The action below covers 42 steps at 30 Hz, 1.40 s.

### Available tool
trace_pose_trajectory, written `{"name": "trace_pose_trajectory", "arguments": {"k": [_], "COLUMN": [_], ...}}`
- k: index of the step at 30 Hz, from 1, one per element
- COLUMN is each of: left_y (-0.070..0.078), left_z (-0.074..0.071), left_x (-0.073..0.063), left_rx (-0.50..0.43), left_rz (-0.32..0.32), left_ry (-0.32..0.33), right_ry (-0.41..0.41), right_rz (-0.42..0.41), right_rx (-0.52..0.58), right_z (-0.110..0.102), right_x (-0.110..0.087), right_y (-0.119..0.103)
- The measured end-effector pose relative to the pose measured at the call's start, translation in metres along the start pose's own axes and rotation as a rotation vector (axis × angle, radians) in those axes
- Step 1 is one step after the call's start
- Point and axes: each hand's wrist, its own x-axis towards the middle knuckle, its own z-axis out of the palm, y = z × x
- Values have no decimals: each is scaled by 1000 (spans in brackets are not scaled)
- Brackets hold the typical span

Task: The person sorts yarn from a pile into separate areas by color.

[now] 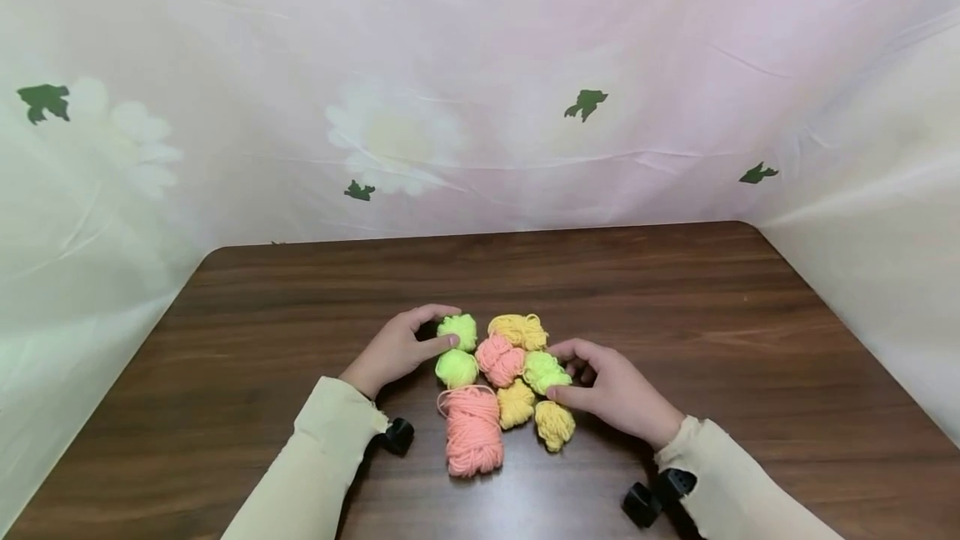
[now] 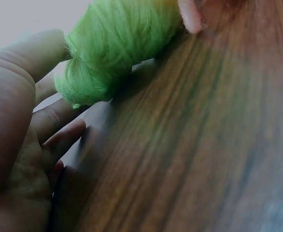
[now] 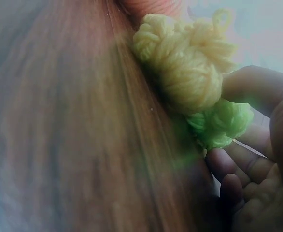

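Observation:
Small balls of yarn lie bunched together on a wooden table. At the far left of the bunch, my left hand (image 1: 397,346) has thumb and fingers on either side of a green yarn ball (image 1: 457,332), pinching it. Just below sits another green yarn ball (image 1: 456,369). On the right side my right hand (image 1: 611,382) holds a light green yarn ball (image 1: 545,372) between thumb and fingers. In the right wrist view, a yellow yarn ball (image 3: 190,72) partly covers that green one. Pink yarn (image 1: 500,359) sits between the two hands.
A larger pink yarn skein (image 1: 474,432) lies at the near left of the bunch. Yellow yarn balls (image 1: 516,404) are nearby, with yellow yarn (image 1: 517,330) at the back. The brown table (image 1: 300,290) meets a floral cloth (image 1: 480,107) behind.

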Motion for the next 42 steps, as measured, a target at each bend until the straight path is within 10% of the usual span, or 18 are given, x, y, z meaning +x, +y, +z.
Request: {"name": "trace_pose_trajectory", "arguments": {"k": [42], "left_y": [0], "left_z": [1], "left_x": [0], "left_rx": [-2], "left_rz": [1], "left_ry": [18], "right_ry": [38], "right_rz": [3], "right_rx": [162], "right_z": [-5], "right_x": [0], "right_y": [5]}}
